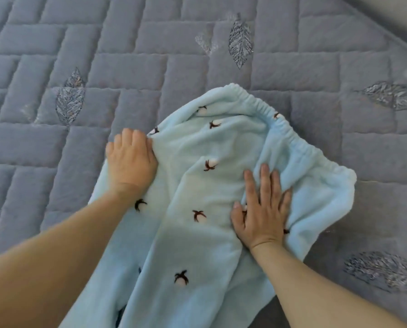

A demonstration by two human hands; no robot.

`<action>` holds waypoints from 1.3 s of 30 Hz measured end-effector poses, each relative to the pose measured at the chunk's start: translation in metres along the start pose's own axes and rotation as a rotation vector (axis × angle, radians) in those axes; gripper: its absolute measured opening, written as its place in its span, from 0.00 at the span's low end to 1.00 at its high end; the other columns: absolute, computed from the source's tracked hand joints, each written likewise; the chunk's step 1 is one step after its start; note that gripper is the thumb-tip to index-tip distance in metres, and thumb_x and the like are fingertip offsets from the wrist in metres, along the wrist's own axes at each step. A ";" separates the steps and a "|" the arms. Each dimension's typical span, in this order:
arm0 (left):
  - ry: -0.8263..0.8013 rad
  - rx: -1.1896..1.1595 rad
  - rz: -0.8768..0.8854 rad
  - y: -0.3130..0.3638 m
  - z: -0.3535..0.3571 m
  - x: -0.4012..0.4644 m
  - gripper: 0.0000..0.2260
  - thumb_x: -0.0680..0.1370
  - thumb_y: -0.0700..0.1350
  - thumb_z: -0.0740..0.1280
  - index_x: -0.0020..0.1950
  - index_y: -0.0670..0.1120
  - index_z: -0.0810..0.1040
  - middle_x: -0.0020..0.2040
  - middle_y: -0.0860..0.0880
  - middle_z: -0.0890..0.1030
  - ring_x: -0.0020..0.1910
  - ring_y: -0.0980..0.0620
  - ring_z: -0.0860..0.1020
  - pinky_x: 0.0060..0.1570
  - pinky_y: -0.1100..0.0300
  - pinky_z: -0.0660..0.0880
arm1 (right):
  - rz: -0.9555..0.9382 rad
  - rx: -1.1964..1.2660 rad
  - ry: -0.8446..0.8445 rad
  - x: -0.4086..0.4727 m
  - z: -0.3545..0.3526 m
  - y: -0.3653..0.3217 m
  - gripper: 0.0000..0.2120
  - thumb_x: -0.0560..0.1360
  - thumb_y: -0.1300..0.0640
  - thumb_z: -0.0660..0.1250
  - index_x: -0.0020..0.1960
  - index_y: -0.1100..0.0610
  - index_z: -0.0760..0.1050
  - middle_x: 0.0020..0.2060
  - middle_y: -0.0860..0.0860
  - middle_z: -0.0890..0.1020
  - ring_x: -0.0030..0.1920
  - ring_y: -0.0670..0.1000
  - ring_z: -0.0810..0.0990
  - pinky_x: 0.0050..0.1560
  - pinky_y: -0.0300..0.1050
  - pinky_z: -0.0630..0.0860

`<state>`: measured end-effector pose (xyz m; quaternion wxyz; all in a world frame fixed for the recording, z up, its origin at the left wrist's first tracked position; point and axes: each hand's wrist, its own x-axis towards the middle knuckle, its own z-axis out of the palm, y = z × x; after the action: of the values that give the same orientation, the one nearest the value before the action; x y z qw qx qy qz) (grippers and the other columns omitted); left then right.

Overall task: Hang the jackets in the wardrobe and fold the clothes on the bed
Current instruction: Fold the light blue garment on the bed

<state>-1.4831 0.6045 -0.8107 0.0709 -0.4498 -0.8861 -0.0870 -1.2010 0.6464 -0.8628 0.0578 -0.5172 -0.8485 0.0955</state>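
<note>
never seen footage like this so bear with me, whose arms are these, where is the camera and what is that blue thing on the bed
There is no machine here. The one picture comes from a camera worn on a person's head, looking forward and down, so the two bare arms are that person's own. On the grey quilted bedspread lie light blue fleece trousers, with small brown and white figures on them and an elastic waistband at the far end. The left hand grips the cloth at its left edge, fingers curled. The right hand lies flat on the trousers, fingers straight, pressing them down. Nothing is lifted.
</note>
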 end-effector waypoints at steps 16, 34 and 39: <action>-0.174 0.162 -0.035 0.012 0.023 0.020 0.07 0.79 0.38 0.53 0.53 0.42 0.68 0.52 0.41 0.71 0.43 0.46 0.63 0.43 0.53 0.58 | -0.020 0.006 0.063 0.002 0.003 0.005 0.36 0.73 0.40 0.51 0.79 0.50 0.54 0.79 0.54 0.51 0.79 0.57 0.50 0.75 0.60 0.42; -0.650 0.015 -0.437 -0.140 -0.126 -0.322 0.38 0.75 0.70 0.55 0.79 0.55 0.47 0.78 0.49 0.54 0.76 0.46 0.55 0.74 0.48 0.55 | -0.128 -0.007 -0.171 -0.043 -0.068 -0.103 0.27 0.73 0.54 0.54 0.71 0.59 0.68 0.75 0.61 0.61 0.75 0.62 0.56 0.73 0.63 0.41; -0.832 -0.111 -0.770 -0.206 -0.160 -0.387 0.41 0.67 0.70 0.66 0.73 0.53 0.58 0.69 0.49 0.64 0.67 0.45 0.66 0.62 0.48 0.69 | -0.699 0.176 -0.366 -0.165 -0.062 -0.234 0.27 0.72 0.55 0.55 0.70 0.59 0.70 0.70 0.59 0.70 0.70 0.60 0.68 0.72 0.57 0.60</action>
<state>-1.4162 0.1463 -0.7525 -0.3446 -0.0937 -0.9335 0.0316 -1.3165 0.4015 -0.7504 -0.0214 -0.1649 -0.9582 0.2328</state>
